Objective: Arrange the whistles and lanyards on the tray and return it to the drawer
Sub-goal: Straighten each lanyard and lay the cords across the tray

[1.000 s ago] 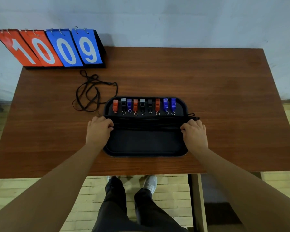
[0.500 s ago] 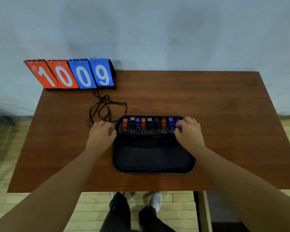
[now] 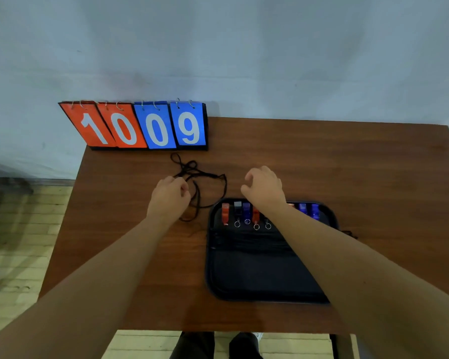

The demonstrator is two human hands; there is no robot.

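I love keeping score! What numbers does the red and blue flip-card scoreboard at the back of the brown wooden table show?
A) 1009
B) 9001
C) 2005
A: the red and blue flip-card scoreboard shows red cards 1 and 0, then blue cards 0 and 9.

The table (image 3: 347,164) was reddish-brown wood grain. At its back left corner, the scoreboard (image 3: 140,125) showed two orange and two blue cards with white digits. The tray (image 3: 257,281) was black, its whistles (image 3: 225,213) orange, black and blue, and the lanyard (image 3: 200,187) black.
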